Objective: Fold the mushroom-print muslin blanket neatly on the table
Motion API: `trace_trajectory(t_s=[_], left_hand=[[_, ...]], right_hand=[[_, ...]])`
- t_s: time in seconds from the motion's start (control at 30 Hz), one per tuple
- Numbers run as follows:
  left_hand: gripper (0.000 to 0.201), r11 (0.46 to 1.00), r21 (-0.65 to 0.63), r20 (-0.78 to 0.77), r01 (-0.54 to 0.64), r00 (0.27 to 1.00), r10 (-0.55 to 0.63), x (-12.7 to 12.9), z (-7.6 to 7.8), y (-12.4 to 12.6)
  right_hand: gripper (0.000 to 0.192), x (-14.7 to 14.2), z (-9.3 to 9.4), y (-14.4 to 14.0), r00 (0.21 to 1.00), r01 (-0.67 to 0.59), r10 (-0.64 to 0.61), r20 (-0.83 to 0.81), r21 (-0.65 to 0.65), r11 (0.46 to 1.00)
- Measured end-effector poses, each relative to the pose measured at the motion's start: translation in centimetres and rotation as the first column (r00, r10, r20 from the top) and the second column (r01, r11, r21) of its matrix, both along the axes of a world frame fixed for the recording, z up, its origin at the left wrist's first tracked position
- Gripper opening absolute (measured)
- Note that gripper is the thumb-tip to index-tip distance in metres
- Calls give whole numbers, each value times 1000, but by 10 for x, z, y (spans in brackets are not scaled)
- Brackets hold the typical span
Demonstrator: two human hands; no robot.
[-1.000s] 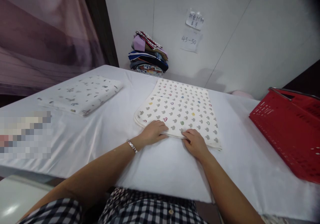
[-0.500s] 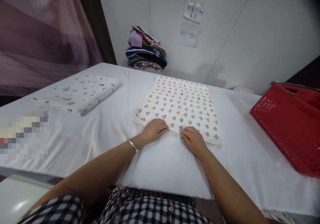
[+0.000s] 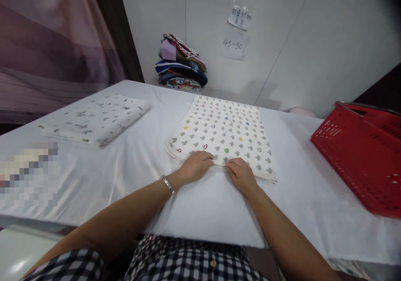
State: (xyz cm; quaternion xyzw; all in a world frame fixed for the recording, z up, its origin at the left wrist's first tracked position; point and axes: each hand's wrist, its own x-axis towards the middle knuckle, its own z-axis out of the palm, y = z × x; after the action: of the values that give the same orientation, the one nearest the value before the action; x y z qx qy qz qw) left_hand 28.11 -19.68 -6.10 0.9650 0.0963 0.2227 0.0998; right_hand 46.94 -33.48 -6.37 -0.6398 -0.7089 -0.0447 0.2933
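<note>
A cream cloth printed with grey and coloured mushrooms (image 3: 230, 134) lies folded in layers on the white-covered table (image 3: 200, 214) in front of me. My left hand (image 3: 198, 164) has its fingers closed on the cloth's near edge, left of the middle. Just to the right, my right hand (image 3: 242, 174) pinches the same edge between thumb and fingers. A short stretch of edge shows between the two hands. The layers fan slightly apart at the near left corner.
Another folded white cloth with a leaf-like print (image 3: 100, 118) lies on the left. A red plastic basket (image 3: 360, 155) with a metal handle stands at the right. Behind the table is a stack of folded fabrics (image 3: 181, 67) against the wall. Paper notes (image 3: 234, 44) hang there.
My left hand has shifted slightly right along the cloth's near edge, closer to my right hand. The cloth lies nearly the same; the view has turned a little.
</note>
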Motion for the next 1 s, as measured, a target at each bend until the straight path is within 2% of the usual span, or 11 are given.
trace_trajectory(t_s=[0.2, 0.5, 0.73, 1.0], left_hand=[[14, 1000, 12, -38, -24, 999, 25, 7, 0, -4], [23, 996, 90, -79, -12, 997, 20, 15, -1, -9], [23, 991, 127, -86, 31, 996, -20, 19, -3, -10], [19, 998, 39, -21, -47, 999, 48, 18, -5, -11]], right_hand=[[25, 0, -2, 2, 999, -3, 0, 46, 47, 999], [25, -1, -3, 3, 998, -22, 20, 54, 28, 999], [24, -1, -3, 3, 998, -21, 19, 52, 44, 999], [23, -3, 1, -1, 997, -71, 72, 20, -3, 997]])
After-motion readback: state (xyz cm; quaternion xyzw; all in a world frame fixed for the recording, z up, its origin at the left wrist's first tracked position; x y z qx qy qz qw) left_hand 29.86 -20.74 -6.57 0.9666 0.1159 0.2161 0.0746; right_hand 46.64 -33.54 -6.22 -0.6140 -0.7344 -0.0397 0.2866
